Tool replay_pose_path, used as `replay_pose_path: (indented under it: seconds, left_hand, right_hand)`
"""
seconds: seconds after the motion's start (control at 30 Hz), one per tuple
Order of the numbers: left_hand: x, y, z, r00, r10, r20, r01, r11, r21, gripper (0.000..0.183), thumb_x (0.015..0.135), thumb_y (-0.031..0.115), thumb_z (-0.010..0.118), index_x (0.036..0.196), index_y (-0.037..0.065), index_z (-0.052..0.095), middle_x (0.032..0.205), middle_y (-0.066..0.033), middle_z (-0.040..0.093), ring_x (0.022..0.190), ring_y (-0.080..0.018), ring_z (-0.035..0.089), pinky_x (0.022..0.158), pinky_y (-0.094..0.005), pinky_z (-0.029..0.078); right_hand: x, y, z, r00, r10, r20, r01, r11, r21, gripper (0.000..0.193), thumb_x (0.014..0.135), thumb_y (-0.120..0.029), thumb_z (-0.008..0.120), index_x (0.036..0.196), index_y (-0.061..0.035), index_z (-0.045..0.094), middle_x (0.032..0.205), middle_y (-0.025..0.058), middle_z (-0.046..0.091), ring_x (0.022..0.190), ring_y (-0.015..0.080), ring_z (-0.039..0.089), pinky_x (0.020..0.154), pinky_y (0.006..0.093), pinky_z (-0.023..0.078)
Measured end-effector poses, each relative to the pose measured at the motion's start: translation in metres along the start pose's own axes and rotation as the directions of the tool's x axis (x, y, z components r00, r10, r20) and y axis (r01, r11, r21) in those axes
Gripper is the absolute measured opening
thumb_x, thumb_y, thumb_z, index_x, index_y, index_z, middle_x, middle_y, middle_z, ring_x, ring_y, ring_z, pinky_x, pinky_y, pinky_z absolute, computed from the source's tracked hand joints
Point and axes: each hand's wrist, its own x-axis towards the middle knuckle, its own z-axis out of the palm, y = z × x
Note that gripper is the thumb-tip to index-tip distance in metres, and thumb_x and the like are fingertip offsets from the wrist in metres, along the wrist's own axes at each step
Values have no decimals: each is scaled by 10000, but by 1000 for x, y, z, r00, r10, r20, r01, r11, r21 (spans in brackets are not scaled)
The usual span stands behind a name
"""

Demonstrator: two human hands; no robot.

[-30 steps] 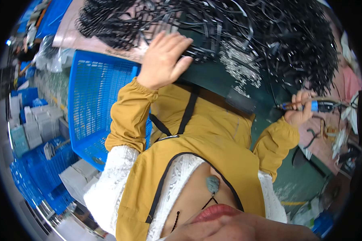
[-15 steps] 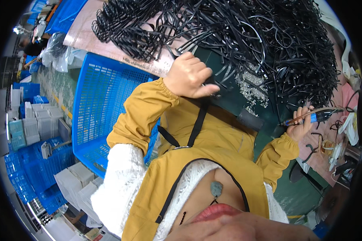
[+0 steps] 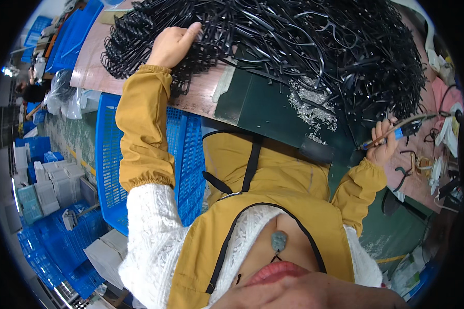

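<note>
My left hand (image 3: 172,45) reaches far forward in a mustard sleeve and rests on a big heap of black plastic strips (image 3: 294,46) that covers the back of the bench; its fingers lie spread on the strips and I cannot tell whether they grip one. My right hand (image 3: 384,141) sits at the right, closed around a blue pen-shaped tool (image 3: 397,131) with a thin cord. A dark green mat (image 3: 273,110) carrying silvery shavings (image 3: 312,105) lies between the two hands.
A blue plastic crate (image 3: 108,165) stands at my left side under the bench edge. More blue crates and white boxes (image 3: 51,180) are stacked on the floor to the left. Cables and small tools (image 3: 438,165) lie at the bench's right end.
My left hand has moved forward and left, from near the mat's edge up onto the heap of black strips. The right hand keeps the blue tool and has barely shifted.
</note>
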Motion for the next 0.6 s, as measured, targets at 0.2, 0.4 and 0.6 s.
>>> replay_pose_path:
  seconds: [0.2, 0.4, 0.6]
  left_hand:
    - [-14, 13, -9, 961, 177, -211, -217, 959, -182, 491, 1049, 450, 537, 1062, 16, 765, 956, -168, 744, 930, -316, 702, 880, -403, 525]
    - [-82, -96, -39, 691, -476, -544, 327, 877, -352, 421, 1034, 352, 591, 1099, -35, 741, 1139, -178, 725, 1078, -259, 657, 982, -354, 480]
    - [-97, -164, 20, 736, -514, -440, 287, 826, -485, 547, 956, 366, 693, 1363, 10, 611, 1365, -241, 557, 1284, -359, 506, 1119, -415, 386]
  right_hand:
    - [-9, -8, -17, 993, -88, -76, 60, 946, -319, 410, 1068, -313, 566, 1312, 17, 548, 952, 66, 576, 811, 180, 577, 672, 256, 458]
    - [-44, -16, 17, 698, -659, 280, 466, 121, -877, 249, 1035, -164, 558, 1133, 47, 649, 1039, 133, 653, 894, 249, 657, 748, 364, 562]
    - [18, 102, 255, 597, -190, 780, 770, 410, -489, 483, 879, -204, 761, 1301, -28, 605, 1267, 174, 630, 1187, 359, 602, 1013, 435, 487]
